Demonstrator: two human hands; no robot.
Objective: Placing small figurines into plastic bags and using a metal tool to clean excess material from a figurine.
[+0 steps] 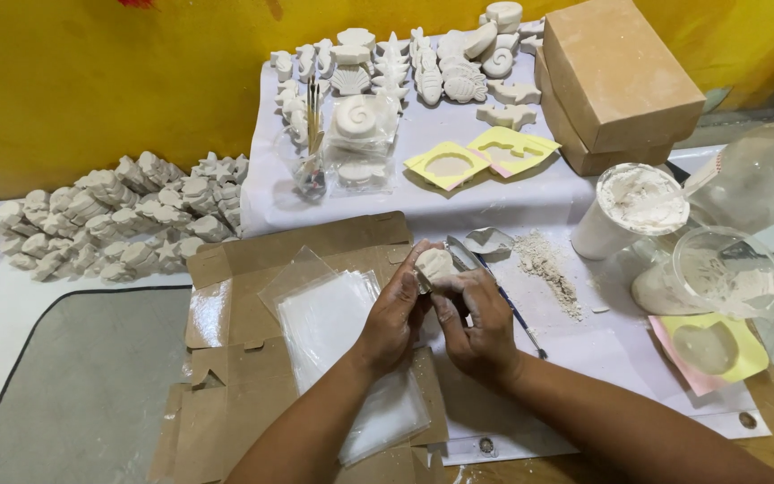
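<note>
Both hands, left (393, 314) and right (475, 315), clasped around a white plaster cast (434, 263); flattened cardboard (253, 358) underneath, powder heap (548, 269) just beside.

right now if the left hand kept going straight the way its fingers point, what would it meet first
The left hand points up and right, toward the back of the table. Past the white plaster piece it holds, the first thing looks to be the crumpled clear wrapper, though depth is unclear.

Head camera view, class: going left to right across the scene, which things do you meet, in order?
Heap of white plaster figures → flattened cardboard → left hand → right hand → spilled powder → white cup of powder → clear plastic cup
</note>
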